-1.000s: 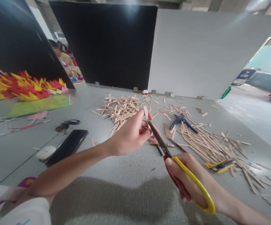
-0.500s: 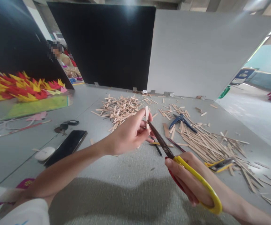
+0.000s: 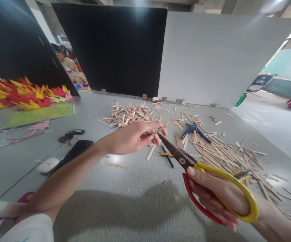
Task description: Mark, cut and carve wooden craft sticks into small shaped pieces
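My left hand (image 3: 135, 136) pinches a small wooden craft stick (image 3: 162, 128) between thumb and fingers, held above the table and tilted up to the right. In my right hand (image 3: 213, 191) is a pair of scissors (image 3: 182, 160) with yellow and red handles. The dark blade tips point up-left and reach the lower side of the stick near my left fingertips. Whether they touch the wood I cannot tell. Beneath the hands lie a loose stick piece (image 3: 151, 152), a black pen (image 3: 167, 156) and another stick piece (image 3: 116, 165).
A heap of cut stick pieces (image 3: 130, 114) lies behind my left hand. Long sticks (image 3: 218, 151), blue pliers (image 3: 193, 131) and a yellow cutter (image 3: 242, 174) lie to the right. Phone (image 3: 78, 149), mouse (image 3: 48, 165) and keys (image 3: 68, 135) are left. Black (image 3: 110, 50) and white panels (image 3: 218, 57) stand behind.
The stick in my left hand has turned from upright to slanting right. My right hand has shifted right and the scissor handles have spread further apart.
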The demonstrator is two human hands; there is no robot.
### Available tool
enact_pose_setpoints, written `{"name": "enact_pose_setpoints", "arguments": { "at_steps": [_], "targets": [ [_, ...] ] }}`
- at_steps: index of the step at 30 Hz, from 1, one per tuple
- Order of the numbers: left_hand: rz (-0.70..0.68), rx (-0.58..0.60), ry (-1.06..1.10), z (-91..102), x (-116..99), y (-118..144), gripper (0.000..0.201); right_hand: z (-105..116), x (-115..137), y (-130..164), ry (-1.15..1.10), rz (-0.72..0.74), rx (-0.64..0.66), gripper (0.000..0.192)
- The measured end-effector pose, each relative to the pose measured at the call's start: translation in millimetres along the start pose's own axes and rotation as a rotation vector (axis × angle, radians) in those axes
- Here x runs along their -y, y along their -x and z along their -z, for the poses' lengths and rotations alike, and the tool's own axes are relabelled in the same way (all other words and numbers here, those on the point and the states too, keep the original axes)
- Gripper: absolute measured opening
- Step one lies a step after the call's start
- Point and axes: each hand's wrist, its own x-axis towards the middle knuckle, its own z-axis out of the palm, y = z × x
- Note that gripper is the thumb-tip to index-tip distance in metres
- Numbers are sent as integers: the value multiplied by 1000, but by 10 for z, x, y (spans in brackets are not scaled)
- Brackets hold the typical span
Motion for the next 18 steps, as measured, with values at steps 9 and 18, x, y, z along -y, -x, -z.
{"name": "enact_pose_setpoints", "arguments": {
  "at_steps": [9, 18],
  "targets": [
    [137, 6, 237, -22, 75, -67, 15, 63, 38, -19, -61, 39, -112, 81],
    [126, 12, 256, -28, 11, -23, 28, 52, 110, 22, 164, 144, -206, 84]
  ]
}}
